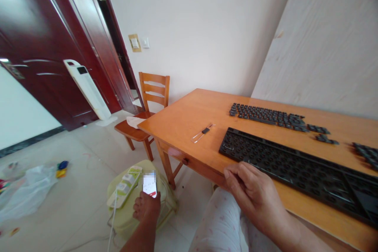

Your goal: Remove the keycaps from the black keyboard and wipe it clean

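Observation:
My left hand (147, 206) is closed around the lower end of a smartphone (150, 185) with a lit screen, over a pale yellow plastic stool (124, 220). My right hand (254, 193) rests at the table's front edge, fingers curled in and nothing visible in them. Just beyond it is a black keyboard base (283, 169), its keycaps removed. Behind the base, loose black keycaps (265, 116) are laid out in keyboard order. To the left on the tabletop lies a keycap puller (203, 132) with wire loops and a dark middle.
A power strip (126, 185) with a white cable lies on the stool. The wooden table (177, 120) has a drawer knob in front. Beyond its left edge stands a wooden chair (153, 94). Plastic bags (32, 189) lie on the floor at left. More keycaps (366, 153) lie far right.

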Motion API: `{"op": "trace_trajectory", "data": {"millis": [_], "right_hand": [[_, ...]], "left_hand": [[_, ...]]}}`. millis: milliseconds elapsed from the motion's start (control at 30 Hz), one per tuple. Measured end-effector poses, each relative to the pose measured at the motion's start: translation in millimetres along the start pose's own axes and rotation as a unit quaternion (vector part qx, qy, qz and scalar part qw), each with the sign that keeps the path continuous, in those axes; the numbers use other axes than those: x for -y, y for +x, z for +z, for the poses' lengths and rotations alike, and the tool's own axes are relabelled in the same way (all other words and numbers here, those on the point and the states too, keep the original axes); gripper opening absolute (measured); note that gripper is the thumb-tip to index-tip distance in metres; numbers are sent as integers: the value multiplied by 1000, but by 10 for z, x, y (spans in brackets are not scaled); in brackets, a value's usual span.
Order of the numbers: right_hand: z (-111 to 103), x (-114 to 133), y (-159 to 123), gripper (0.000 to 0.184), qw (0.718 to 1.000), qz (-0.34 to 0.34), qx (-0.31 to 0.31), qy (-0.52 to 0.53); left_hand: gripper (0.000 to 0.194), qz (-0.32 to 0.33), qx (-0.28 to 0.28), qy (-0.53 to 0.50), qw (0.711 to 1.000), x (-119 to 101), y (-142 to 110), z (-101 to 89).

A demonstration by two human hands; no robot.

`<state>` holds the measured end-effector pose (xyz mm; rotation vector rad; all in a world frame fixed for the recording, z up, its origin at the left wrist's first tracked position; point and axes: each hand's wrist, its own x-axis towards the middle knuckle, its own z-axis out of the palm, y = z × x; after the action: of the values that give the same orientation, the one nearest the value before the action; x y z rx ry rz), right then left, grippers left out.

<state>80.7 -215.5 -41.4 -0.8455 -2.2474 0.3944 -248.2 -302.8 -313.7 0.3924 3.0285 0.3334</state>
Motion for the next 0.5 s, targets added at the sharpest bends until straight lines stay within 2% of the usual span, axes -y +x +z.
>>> {"op": "trace_trajectory", "data": {"millis": [500], "right_hand": [[6,0,0,13,1000,11,4,17]], "left_hand": [[65,12,11,15,1000,-11,13,-48]]}}
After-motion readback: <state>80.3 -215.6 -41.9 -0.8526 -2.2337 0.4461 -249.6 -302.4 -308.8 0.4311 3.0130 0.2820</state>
